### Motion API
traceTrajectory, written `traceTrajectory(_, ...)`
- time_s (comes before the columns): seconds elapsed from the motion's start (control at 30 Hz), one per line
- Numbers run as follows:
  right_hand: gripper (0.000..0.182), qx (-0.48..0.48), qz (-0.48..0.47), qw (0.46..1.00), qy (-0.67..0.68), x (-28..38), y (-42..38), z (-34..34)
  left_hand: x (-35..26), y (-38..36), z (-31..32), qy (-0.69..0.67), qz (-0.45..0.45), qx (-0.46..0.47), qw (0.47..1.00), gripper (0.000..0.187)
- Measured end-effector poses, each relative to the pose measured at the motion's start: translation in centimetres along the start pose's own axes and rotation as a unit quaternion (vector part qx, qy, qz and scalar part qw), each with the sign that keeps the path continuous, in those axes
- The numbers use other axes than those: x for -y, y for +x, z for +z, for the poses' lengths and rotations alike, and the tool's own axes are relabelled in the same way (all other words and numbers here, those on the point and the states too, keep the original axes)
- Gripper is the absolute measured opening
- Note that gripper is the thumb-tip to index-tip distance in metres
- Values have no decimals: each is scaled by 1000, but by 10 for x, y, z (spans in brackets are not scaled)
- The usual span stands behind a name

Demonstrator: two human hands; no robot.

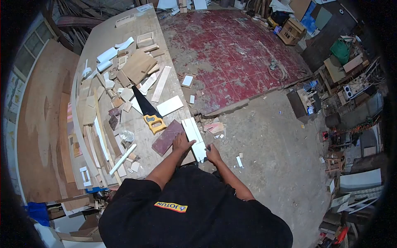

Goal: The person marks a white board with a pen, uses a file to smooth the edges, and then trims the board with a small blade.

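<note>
A narrow white board [193, 136] with dark lines across its face lies along the bench's right edge. My left hand [181, 143] is spread beside it, fingers resting at a purple-brown sheet [168, 137] and thumb reaching to the board's left edge. My right hand [213, 154] is closed just off the board's right edge, near its lower end. Something small and dark shows at its fingers, too little of it to name. Beyond the sheet lies a handsaw [148, 109] with a black blade and yellow handle. Another white block [170, 106] sits above the marked board.
The wooden bench [124, 37] carries wood offcuts, white curled strips, a plywood piece [139, 66] and a crumpled clear plastic item [127, 135]. Scraps lie on the concrete floor to the right. A red tiled platform [231, 49] rises behind. Clutter lines the right wall.
</note>
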State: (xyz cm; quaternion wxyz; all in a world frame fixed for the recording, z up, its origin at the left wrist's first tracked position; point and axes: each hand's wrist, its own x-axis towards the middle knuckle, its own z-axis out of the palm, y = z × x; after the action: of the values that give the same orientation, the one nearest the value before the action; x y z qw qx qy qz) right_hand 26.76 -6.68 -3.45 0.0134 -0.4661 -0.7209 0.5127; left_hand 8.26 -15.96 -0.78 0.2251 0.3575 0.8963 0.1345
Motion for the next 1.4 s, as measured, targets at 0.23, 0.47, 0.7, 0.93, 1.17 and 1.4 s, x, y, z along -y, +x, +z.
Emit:
traceTrajectory(0.23, 22, -8, -16, 1000, 21, -22, 20, 11, -4, 0, -3, -1, -6, 32, 999, 86)
traceTrajectory(0.47, 50, -2, -35, 999, -39, -22, 17, 18, -1, 3, -6, 20, 10, 48, 999, 86)
traceTrajectory(0.7, 48, -35, -79, 996, -22, -19, 12, 16, 2, 18, -14, 30, -3, 101, 994, 79)
traceTrajectory(0.93, 41, -34, -104, 994, -20, -24, 18, 3, 0, 31, -16, 49, 18, 72, 996, 75)
traceTrajectory(1.17, 40, 12, -93, 995, -20, -23, 22, 1, 22, 55, -25, 146, 36, -119, 981, 77)
traceTrajectory(1.4, 42, 48, -62, 996, -30, -16, 25, -2, 33, 64, -55, 108, 33, -18, 993, 85)
